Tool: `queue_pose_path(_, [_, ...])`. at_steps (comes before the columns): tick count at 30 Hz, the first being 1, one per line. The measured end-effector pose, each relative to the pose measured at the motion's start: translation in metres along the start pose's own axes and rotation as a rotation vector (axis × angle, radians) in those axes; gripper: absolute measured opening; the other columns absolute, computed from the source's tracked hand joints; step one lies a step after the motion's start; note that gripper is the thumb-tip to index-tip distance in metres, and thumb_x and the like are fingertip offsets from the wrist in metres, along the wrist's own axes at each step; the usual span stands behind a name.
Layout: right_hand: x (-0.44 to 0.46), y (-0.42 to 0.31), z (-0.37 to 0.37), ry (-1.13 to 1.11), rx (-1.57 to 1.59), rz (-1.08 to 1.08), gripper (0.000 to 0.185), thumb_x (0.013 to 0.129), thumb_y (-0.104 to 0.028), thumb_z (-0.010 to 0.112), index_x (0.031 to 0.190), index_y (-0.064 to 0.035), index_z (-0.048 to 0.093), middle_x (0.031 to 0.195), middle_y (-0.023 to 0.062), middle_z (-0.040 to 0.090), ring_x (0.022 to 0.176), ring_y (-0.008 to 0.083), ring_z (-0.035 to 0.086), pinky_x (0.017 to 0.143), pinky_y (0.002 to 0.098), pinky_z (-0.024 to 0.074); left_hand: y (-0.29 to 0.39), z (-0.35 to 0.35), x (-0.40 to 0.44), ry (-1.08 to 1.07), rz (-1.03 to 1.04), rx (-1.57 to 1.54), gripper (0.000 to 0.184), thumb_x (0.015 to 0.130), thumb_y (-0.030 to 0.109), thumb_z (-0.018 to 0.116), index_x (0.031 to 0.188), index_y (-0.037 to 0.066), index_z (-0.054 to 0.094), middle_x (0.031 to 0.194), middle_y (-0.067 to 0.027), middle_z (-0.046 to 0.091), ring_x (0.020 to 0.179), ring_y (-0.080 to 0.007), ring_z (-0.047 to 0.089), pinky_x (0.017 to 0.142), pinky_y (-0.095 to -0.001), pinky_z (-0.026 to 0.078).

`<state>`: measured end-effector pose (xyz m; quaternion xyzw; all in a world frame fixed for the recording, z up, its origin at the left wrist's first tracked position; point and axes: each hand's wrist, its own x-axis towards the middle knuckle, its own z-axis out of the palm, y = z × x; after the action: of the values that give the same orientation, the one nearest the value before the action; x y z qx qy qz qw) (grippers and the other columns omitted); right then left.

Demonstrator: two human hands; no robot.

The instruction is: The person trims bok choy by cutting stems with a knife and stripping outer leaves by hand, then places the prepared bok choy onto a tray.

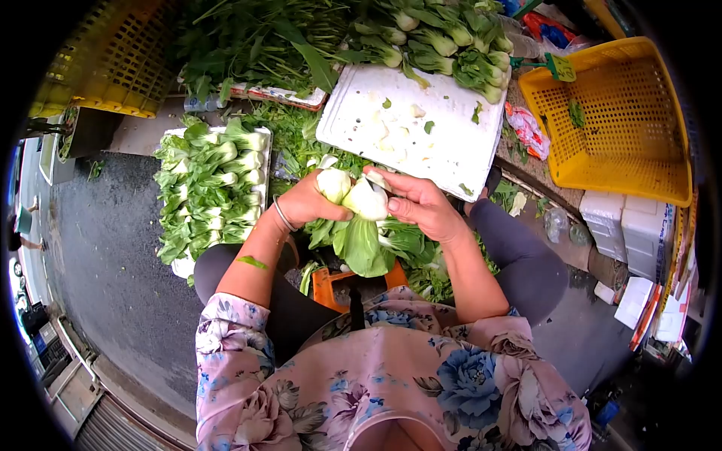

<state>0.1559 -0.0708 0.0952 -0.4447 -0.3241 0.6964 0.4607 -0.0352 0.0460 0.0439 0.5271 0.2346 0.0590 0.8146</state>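
In front of my lap, my left hand [307, 203] is closed around bok choy, with two pale bulbous bases showing by its thumb. The larger bok choy [366, 201] hangs leaf-down between my hands, its broad green leaf toward me. My right hand [423, 207] grips the white stalk end of this bok choy from the other side, thumb below and fingers behind. Beyond my hands lies a white foam lid [451, 120] scattered with stalk scraps. Several bok choy [481, 68] are piled along its far edge.
Rows of bok choy [218, 184] fill a white foam tray at left. Yellow crates [617, 169] [124, 68] stand at right and far left. Long leafy greens [248, 49] are heaped behind. Foam boxes [624, 233] are stacked at right. Loose leaves cover the ground around an orange stool [323, 289].
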Motion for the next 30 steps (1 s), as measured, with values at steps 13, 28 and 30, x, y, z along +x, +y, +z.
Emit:
queue_pose_path(13, [0.019, 0.036, -0.011, 0.568, 0.145, -0.106, 0.076, 0.080, -0.022, 0.065, 0.136, 0.0026, 0.019, 0.082, 0.0082, 0.059, 0.067, 0.0077, 0.052, 0.053, 0.0194, 0.0395, 0.014, 0.004, 0.006, 0.324, -0.189, -0.414, 0.040, 0.074, 0.024, 0.066, 0.105, 0.002, 0.056, 0.095, -0.0074, 0.061, 0.082, -0.0171, 0.060, 0.072, -0.0298, 0.050])
queue_pose_path(28, [0.065, 0.011, -0.022, 0.302, -0.704, 0.041, 0.039, 0.077, -0.029, 0.067, 0.102, 0.0009, 0.062, 0.065, -0.0024, 0.055, 0.056, 0.0051, 0.046, 0.051, 0.0194, 0.0376, 0.008, 0.009, 0.000, 0.183, -0.190, -0.403, 0.040, 0.077, 0.029, 0.062, 0.107, 0.002, 0.058, 0.098, -0.0096, 0.062, 0.083, -0.0185, 0.061, 0.078, -0.0292, 0.048])
queue_pose_path(30, [0.055, 0.023, -0.027, 0.304, -0.523, 0.023, 0.039, 0.081, -0.022, 0.063, 0.111, 0.0021, 0.056, 0.068, -0.0034, 0.054, 0.058, 0.0048, 0.045, 0.052, 0.0200, 0.0375, -0.001, 0.009, 0.000, 0.099, -0.200, -0.551, 0.042, 0.074, 0.029, 0.066, 0.104, 0.001, 0.059, 0.095, -0.0107, 0.063, 0.082, -0.0188, 0.062, 0.076, -0.0289, 0.048])
